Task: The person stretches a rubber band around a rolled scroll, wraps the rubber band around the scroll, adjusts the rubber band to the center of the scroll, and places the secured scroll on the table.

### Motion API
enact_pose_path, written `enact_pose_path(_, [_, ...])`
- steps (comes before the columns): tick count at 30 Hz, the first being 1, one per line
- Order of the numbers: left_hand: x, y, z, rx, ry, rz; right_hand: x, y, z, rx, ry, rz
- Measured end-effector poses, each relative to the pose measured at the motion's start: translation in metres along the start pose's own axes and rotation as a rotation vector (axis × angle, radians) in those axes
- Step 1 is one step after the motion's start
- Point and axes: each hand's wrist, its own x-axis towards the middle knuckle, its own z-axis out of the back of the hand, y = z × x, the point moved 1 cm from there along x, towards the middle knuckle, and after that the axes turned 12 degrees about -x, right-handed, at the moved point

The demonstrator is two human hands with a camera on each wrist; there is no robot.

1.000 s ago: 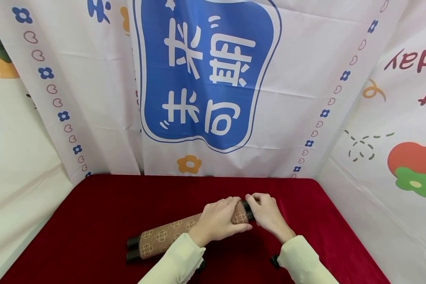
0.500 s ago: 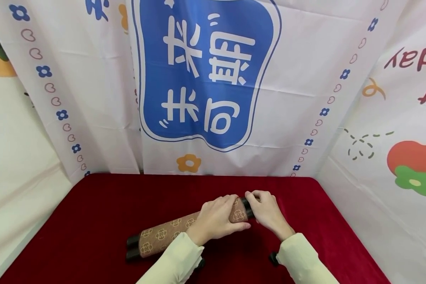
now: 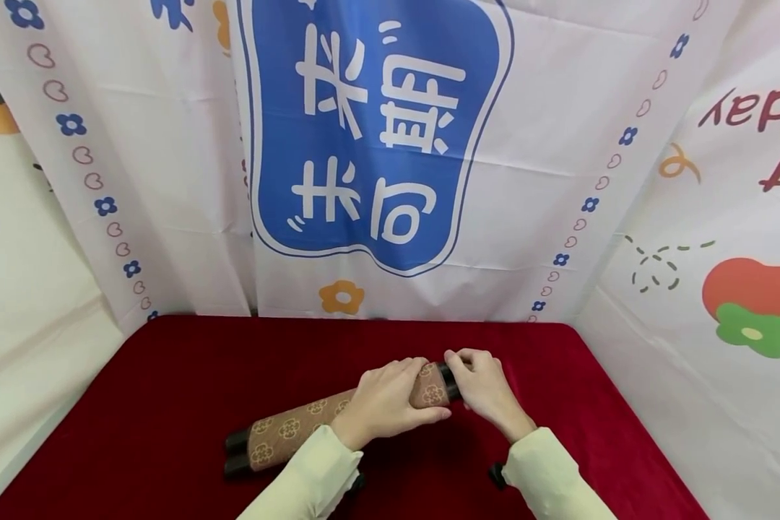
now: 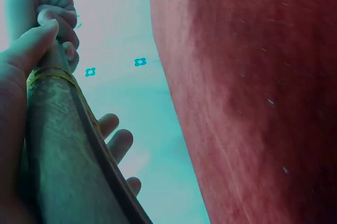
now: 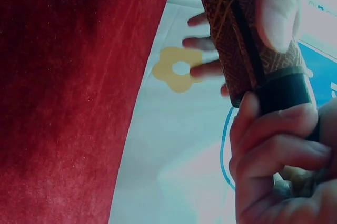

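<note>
A rolled scroll (image 3: 289,430) with brown cloth, pale flower motifs and black roller ends lies slanted across my front, its right end farther away. My left hand (image 3: 385,401) grips it near the right end, thumb on the near side and fingers over the far side. At that end, my right hand (image 3: 487,383) holds a black roller end (image 5: 287,92) in curled fingers. In the left wrist view, a thin yellow cord (image 4: 52,73) circles the scroll. The palm sides are hidden in the head view.
A dark red cloth (image 3: 201,375) covers the table. White printed curtains (image 3: 533,108) hang behind and at both sides, with a blue panel (image 3: 364,137) in the middle. Small black devices (image 3: 497,474) sit at the sleeve cuffs.
The head view has shifted slightly, so the scene sits a little further left. Both hands keep their hold on the scroll with almost no visible movement.
</note>
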Motion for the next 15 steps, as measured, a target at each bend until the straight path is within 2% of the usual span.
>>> enact_pose_path(4, [-0.008, 0.007, 0.002, 0.009, 0.013, 0.010, 0.000, 0.000, -0.001, -0.006, -0.014, -0.007])
enact_pose_path(9, [-0.023, 0.021, 0.015, 0.035, 0.042, 0.066, 0.002, 0.001, -0.003, -0.003, -0.022, -0.001])
enact_pose_path(15, [-0.013, 0.013, 0.014, 0.018, 0.025, 0.010, 0.002, 0.003, -0.002, 0.008, -0.019, 0.008])
